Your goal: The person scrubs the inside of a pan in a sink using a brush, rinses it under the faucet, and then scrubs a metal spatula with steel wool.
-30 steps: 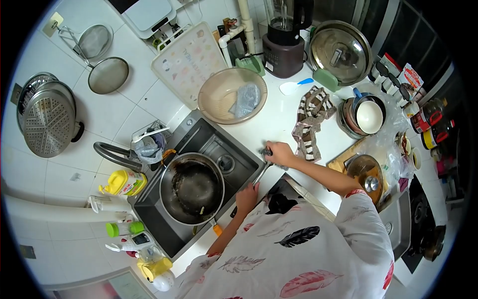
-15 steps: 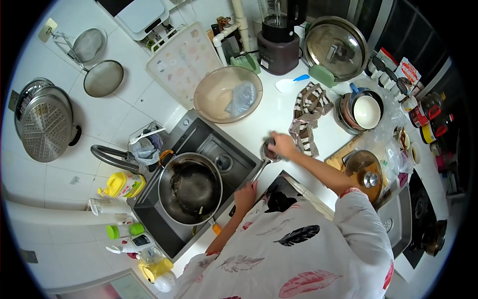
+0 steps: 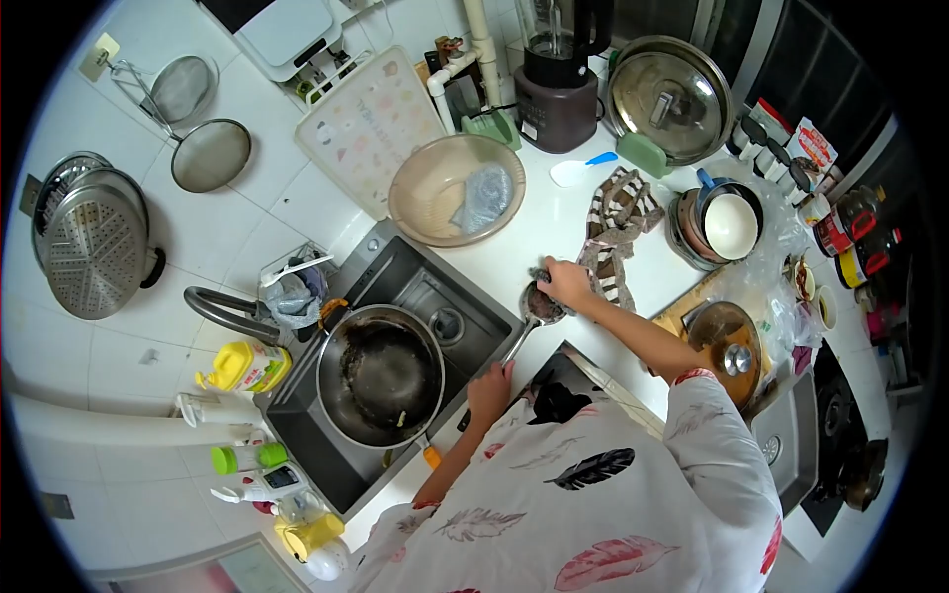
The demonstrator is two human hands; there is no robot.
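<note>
the metal ladle (image 3: 543, 310) is over the strip of white counter (image 3: 506, 269) just to the right of the sink; whether its bowl touches the surface below cannot be told. the left hand (image 3: 491, 392) closes around the handle, leaving a length of bare metal up to the bowl. the right hand (image 3: 566, 283) has its fingers bent tight on a dark scourer (image 3: 540, 275) at the bowl's far rim, much of the pad hidden under them.

the step in hand looks like scouring the ladle. to do it well, the left hand should hold the handle firm, so that the bowl does not twist under the rubbing. the right hand would do best to press the pad flat into the curve, work round the rim, then go over the join of bowl and handle, where residue may cling. a turn of the left wrist should bring up the underside. bringing the bowl over the sink might keep drips off the counter.

farther out, a large dark pan (image 3: 381, 376) rests in the sink (image 3: 301, 474), a pale scrap inside it. the faucet (image 3: 229, 308) stands on the far left edge, and a beige basin (image 3: 408, 211) sits beyond the sink. a striped cloth (image 3: 621, 237) lies crumpled just past the right hand.
</note>
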